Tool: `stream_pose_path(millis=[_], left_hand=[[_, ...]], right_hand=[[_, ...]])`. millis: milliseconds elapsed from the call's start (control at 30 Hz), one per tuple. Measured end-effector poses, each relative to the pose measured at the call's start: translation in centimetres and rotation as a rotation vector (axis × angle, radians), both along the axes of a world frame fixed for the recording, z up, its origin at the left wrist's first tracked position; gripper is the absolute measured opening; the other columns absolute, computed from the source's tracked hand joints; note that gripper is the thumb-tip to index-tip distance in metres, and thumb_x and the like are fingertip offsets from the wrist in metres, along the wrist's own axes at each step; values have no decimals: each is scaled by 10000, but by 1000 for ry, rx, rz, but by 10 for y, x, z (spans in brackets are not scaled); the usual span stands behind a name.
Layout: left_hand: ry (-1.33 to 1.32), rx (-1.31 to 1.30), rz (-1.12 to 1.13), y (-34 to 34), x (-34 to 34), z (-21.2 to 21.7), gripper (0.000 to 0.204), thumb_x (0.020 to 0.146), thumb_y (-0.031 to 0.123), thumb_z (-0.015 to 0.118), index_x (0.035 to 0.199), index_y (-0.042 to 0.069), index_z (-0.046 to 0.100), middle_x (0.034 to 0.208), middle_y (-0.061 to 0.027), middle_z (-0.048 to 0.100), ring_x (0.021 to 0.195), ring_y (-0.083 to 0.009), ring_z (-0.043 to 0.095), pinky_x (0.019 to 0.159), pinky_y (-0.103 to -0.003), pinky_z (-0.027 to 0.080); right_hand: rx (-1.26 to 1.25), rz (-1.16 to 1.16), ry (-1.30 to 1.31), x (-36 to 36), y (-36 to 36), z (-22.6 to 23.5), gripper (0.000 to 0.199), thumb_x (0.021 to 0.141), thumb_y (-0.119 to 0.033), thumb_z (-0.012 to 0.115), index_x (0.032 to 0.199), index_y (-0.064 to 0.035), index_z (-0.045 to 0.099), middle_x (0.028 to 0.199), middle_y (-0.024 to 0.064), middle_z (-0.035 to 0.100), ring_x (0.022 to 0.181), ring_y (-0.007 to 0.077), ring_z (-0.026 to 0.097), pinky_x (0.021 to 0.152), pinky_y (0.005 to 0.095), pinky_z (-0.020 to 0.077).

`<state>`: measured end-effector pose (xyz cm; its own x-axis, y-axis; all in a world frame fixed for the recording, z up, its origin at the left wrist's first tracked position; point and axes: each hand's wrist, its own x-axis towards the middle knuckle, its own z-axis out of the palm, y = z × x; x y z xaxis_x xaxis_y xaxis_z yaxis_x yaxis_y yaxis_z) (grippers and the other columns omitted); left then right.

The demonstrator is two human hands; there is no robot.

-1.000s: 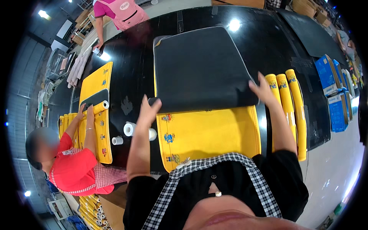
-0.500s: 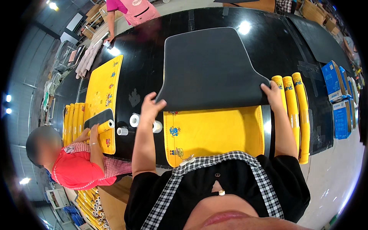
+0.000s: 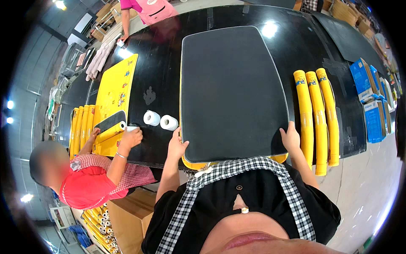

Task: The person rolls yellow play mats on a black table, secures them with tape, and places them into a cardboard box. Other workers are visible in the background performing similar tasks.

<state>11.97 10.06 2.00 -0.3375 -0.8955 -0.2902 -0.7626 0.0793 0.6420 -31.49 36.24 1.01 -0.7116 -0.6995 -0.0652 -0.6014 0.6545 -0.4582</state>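
Note:
A large black mat [image 3: 232, 93] with a pale edge lies flat before me, covering almost all of a yellow printed mat [image 3: 280, 158]. Only thin strips of the yellow one show at the left and near edges. My left hand [image 3: 176, 146] holds the black mat's left edge near its lower corner, thumb on top. At the right edge my right hand [image 3: 290, 139] does likewise, fingertips at the border. Its undersides of both hands' grips are hidden. Two white tape rolls [image 3: 152, 118] stand on the table left of the mat.
Three rolled yellow mats [image 3: 310, 122] lie at my right, with blue boxes [image 3: 374, 120] beyond. At left a co-worker in red [image 3: 91, 180] holds a rolled mat [image 3: 111, 133] over a flat yellow mat [image 3: 115, 84]. Another person [image 3: 152, 10] stands across the black table [image 3: 160, 59].
The black mat's near part, folded or lifted before, has come down toward me over the yellow mat. Both my hands moved nearer with it. The co-worker's one hand moved to a tape roll.

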Motion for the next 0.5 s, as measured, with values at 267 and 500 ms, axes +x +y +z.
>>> stream_pose_path(millis=[267,500], left_hand=[[-49,-470,69,39,-17,-20,546,864,-8,694,1368,102,513,1151,-224,621,1095,-432,594,948,-482,485],[-29,-553,167,55,-15,-28,381,925,21,621,1297,98,587,1057,-199,598,980,-410,604,869,-477,501]], right_hand=[[5,-120,-34,19,11,12,526,958,-291,682,1321,8,446,1006,314,695,919,481,682,783,533,548],[30,-140,37,28,23,-8,500,977,-348,650,1301,-28,445,982,268,717,894,442,709,754,513,568]])
